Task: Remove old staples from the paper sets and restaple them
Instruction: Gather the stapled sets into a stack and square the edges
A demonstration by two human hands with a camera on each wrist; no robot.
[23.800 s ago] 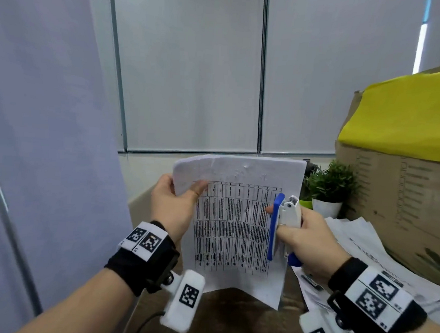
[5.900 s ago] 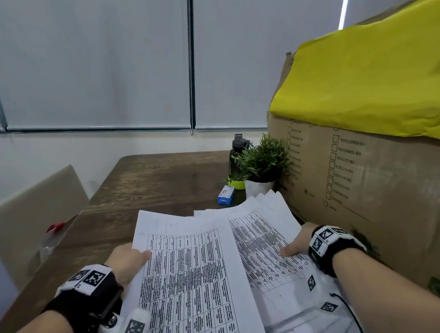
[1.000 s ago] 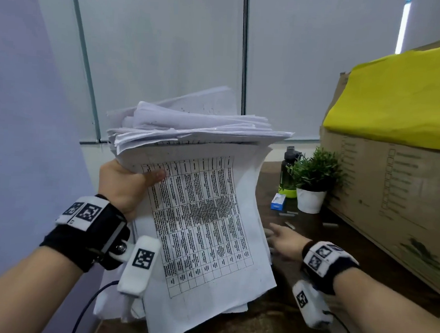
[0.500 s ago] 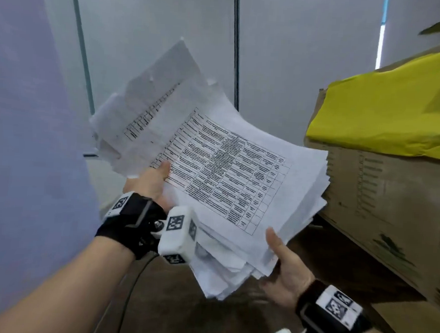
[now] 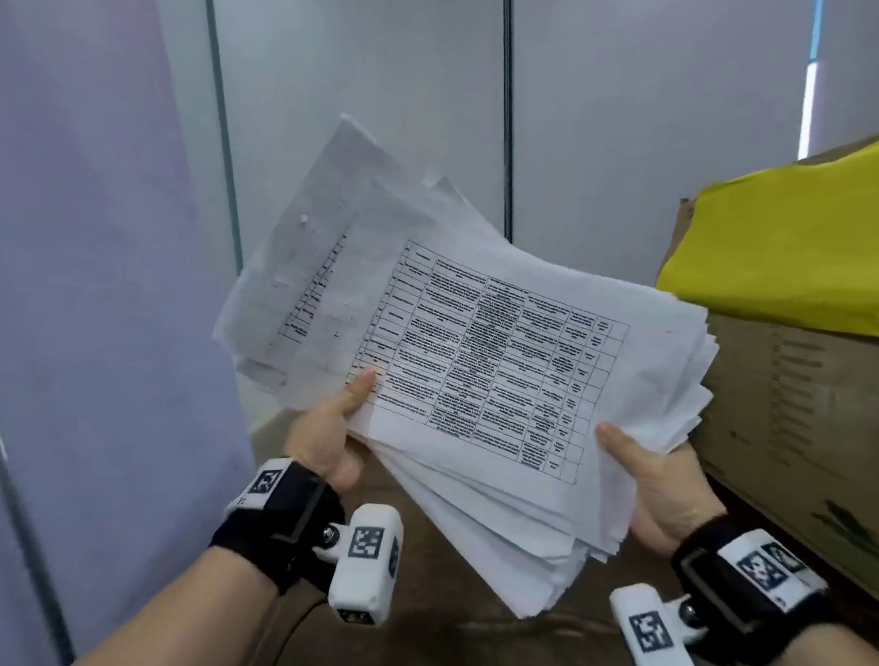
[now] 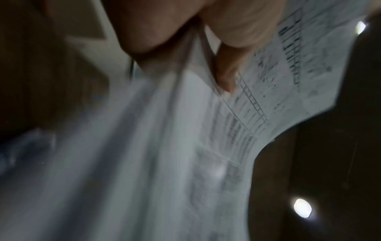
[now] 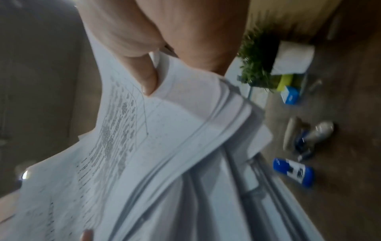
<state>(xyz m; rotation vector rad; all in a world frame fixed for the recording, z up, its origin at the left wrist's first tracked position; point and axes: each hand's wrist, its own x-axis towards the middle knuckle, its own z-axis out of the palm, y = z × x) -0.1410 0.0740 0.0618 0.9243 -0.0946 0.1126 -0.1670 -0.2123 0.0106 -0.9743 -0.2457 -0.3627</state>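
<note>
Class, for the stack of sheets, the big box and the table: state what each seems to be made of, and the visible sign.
Stack of sheets: thin white paper, matt; it bends and fans where both hands grip it.
Big box: brown cardboard, dull, with printed markings.
Table: probably wood or a wood-look surface, dark brown with grain-like streaks; blur leaves it open.

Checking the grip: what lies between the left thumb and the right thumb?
In the head view, only the top printed sheet of the paper stack spans from the left hand to the right hand; each thumb presses on it.
</note>
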